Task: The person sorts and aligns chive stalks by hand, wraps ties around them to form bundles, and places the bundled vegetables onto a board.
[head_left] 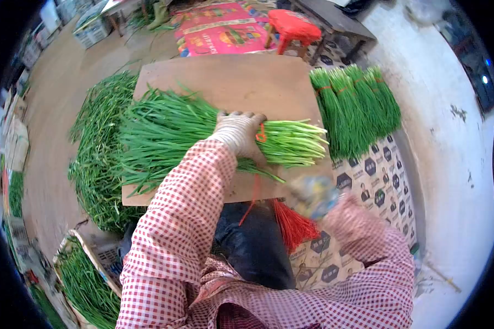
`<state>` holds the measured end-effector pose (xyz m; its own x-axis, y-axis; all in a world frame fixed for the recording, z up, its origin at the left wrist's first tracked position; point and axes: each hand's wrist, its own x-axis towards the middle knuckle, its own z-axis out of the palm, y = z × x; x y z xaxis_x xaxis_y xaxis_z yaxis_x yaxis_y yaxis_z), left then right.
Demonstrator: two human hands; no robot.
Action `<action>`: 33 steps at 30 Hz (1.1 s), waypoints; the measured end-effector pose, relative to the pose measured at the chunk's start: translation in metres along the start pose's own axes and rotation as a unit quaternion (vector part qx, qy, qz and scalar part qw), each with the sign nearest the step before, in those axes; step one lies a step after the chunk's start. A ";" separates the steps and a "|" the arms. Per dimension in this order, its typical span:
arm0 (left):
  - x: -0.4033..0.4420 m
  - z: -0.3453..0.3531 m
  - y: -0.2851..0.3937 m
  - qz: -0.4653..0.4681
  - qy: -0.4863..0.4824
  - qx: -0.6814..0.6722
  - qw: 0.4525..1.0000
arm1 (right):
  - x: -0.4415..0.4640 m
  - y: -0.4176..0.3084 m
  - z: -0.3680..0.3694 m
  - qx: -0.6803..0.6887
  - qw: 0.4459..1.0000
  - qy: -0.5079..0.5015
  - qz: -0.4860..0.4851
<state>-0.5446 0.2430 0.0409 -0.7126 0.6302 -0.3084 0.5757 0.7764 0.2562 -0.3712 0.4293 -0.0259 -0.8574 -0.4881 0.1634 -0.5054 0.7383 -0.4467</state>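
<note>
A gloved left hand (239, 132) clasps a green bundle (167, 134) lying across the bench (247, 77); the right hand (314, 194), blurred by the near corner, cannot be read. Banded bunches (357, 112) flank the right, a loose leafy heap (101, 151) the left, red strings (293, 226) below.

A brown board (241, 77) (wooden, apparently) carries a bundle of green stalks (167, 134) lying crosswise.
</note>
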 end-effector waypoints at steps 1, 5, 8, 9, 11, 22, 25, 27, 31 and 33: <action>0.001 0.002 0.000 0.012 -0.004 0.010 1.000 | -0.011 -0.004 0.013 0.011 0.999 -0.033 -0.001; -0.001 0.002 0.005 0.005 0.001 0.011 1.000 | 0.019 -0.021 0.014 0.007 0.979 -0.106 0.174; 0.001 0.005 0.002 0.020 0.014 0.021 0.999 | 0.035 0.007 0.014 -0.139 0.977 -0.030 0.156; 0.003 0.007 0.000 0.021 0.013 0.026 0.999 | 0.035 0.009 0.014 -0.149 0.976 -0.030 0.157; 0.002 0.012 -0.001 0.034 0.040 0.045 0.998 | 0.033 0.008 0.018 -0.153 0.975 -0.032 0.158; -0.005 0.013 0.014 -0.004 0.051 0.079 0.996 | 0.020 -0.018 0.040 -0.035 0.996 0.073 0.040; -0.004 0.009 0.014 -0.011 0.037 0.071 0.997 | 0.031 -0.022 0.032 -0.048 0.998 -0.032 0.030; -0.004 0.011 0.015 -0.010 0.041 0.068 0.997 | 0.034 -0.019 0.035 -0.064 0.998 -0.005 0.016; -0.001 0.009 0.013 -0.010 0.037 0.069 0.997 | 0.042 -0.019 0.034 -0.065 0.992 -0.106 0.027; -0.003 0.011 0.013 -0.009 0.034 0.069 0.997 | 0.035 -0.019 0.039 -0.036 0.998 -0.040 0.034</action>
<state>-0.5311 0.2511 0.0353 -0.7466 0.6174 -0.2478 0.6084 0.7843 0.1213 -0.3879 0.3802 -0.0466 -0.8810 -0.4690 0.0628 -0.4542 0.8009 -0.3901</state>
